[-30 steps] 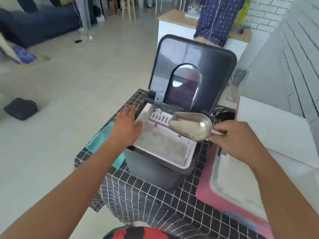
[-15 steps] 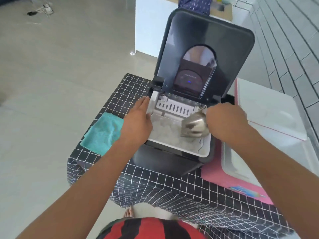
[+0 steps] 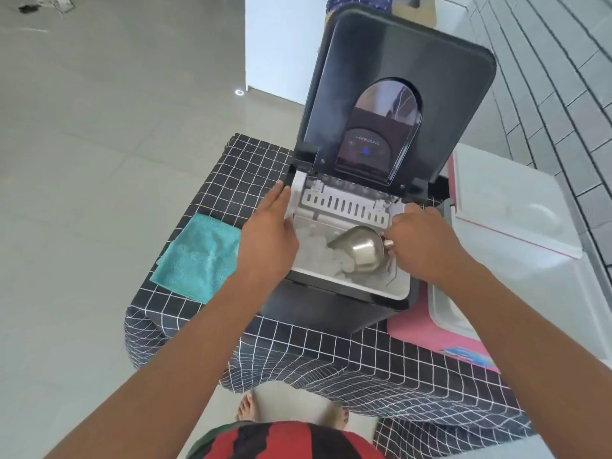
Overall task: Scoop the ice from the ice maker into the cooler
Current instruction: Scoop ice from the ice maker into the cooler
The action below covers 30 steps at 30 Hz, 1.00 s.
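I am now driving the scoop (image 3: 359, 248), gripped in my right hand (image 3: 422, 241), down into the ice (image 3: 318, 248); my flat, empty left hand (image 3: 268, 241) is bracing the ice maker (image 3: 334, 309).

A home room — tiled floor (image 3: 99, 160), checked tablecloth (image 3: 331, 352), white brick wall (image 3: 563, 77).

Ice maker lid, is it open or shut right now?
Open. The ice maker lid stands raised behind the ice basket, leaving the ice and metal scoop exposed.
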Each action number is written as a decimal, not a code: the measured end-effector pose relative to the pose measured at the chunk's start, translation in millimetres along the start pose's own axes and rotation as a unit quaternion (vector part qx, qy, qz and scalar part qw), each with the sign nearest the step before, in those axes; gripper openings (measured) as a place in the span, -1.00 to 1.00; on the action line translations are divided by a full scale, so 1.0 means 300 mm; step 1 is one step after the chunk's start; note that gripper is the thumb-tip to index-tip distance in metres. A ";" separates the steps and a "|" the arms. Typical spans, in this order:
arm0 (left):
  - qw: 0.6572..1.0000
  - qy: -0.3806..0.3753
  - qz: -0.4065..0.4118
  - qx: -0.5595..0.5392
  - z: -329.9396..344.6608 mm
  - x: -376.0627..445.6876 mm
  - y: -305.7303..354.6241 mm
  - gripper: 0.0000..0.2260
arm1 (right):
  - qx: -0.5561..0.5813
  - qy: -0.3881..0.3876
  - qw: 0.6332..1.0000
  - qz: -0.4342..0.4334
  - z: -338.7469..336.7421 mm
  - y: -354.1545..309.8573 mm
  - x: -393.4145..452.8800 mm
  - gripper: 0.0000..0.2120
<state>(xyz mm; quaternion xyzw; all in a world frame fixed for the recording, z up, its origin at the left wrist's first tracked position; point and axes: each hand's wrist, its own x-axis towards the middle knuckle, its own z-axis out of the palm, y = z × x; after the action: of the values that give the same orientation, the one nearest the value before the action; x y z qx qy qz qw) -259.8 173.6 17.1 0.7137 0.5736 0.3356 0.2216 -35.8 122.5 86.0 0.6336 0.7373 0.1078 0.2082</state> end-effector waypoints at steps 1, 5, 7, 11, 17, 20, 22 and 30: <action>1.000 0.002 -0.001 0.003 0.001 -0.001 -0.001 -0.54 | 0.006 -0.005 1.000 0.001 0.000 0.008 0.002 -0.88; 1.000 -0.002 0.008 0.011 0.000 -0.002 -0.002 -0.53 | 0.096 -0.035 0.995 0.010 0.001 -0.028 0.005 -0.89; 1.000 -0.005 0.019 0.013 -0.001 0.000 -0.002 -0.53 | 0.091 -0.031 0.995 -0.007 0.016 -0.090 0.015 -0.86; 1.000 -0.011 0.024 0.018 -0.002 0.002 -0.003 -0.53 | 0.066 0.001 0.998 0.011 0.047 -0.135 0.037 -0.83; 1.000 -0.015 0.022 0.014 -0.004 0.002 -0.005 -0.54 | 0.153 0.049 0.987 0.017 0.073 -0.089 0.003 -0.87; 0.999 -0.020 0.021 0.012 -0.007 0.002 0.000 -0.54 | 0.172 0.055 0.984 0.013 0.080 -0.109 0.008 -0.87; 0.999 -0.023 0.024 0.012 -0.010 0.003 0.005 -0.55 | 0.175 0.065 0.982 0.010 0.082 -0.137 0.020 -0.92; 1.000 -0.012 0.027 0.008 -0.011 0.002 0.013 -0.58 | 0.168 0.085 0.981 0.035 0.107 -0.110 -0.023 -0.81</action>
<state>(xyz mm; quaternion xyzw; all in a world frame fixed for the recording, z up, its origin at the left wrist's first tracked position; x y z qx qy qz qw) -259.6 172.9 22.3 0.7345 0.5543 0.3278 0.2140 -50.3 106.7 44.7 0.6734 0.7374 0.0428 0.0311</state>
